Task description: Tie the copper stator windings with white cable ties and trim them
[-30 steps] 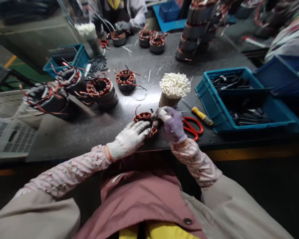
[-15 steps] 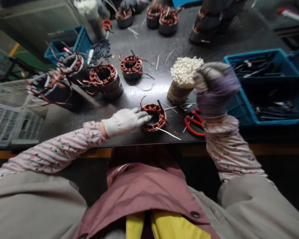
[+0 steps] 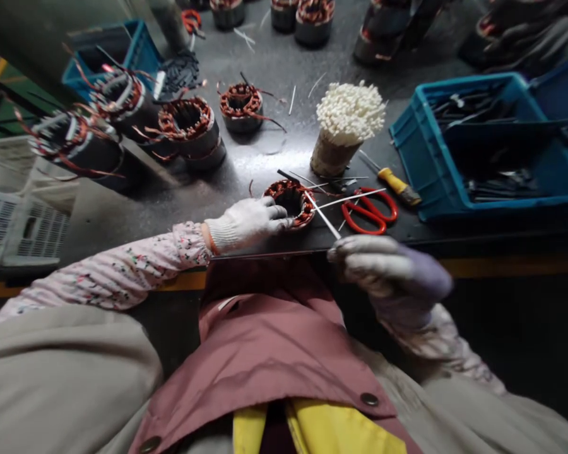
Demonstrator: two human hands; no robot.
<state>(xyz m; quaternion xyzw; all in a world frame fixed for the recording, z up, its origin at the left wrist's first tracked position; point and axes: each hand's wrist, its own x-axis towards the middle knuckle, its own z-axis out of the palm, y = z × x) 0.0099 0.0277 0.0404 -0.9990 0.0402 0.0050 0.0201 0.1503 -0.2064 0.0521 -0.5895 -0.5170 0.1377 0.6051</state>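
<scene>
A small motor stator (image 3: 303, 217) with copper windings lies at the near edge of the bench. My left hand (image 3: 250, 222), in a white glove, grips its left side, fingers over the rim and into the bore. My right hand (image 3: 383, 265), in a stained glove, pinches the near end of a thin white strip (image 3: 326, 219) in front of the bench edge. The strip's far end meets the stator's right rim. Another thin white strip (image 3: 355, 197) sticks out from that same side. Red-handled scissors (image 3: 370, 211) lie to the right of the stator.
A holder (image 3: 332, 154) packed with white strips stands behind the scissors. A yellow-handled screwdriver (image 3: 398, 185) lies beside a blue bin (image 3: 447, 180) of dark parts. Several stators (image 3: 192, 135) stand at the left, near dark sleeve pieces (image 3: 180, 72) and white crates (image 3: 40, 230).
My right hand has come down from beside the strip holder to the bench edge, and a white strip now shows in its fingers. My left hand stays on the stator. The view has shifted slightly.
</scene>
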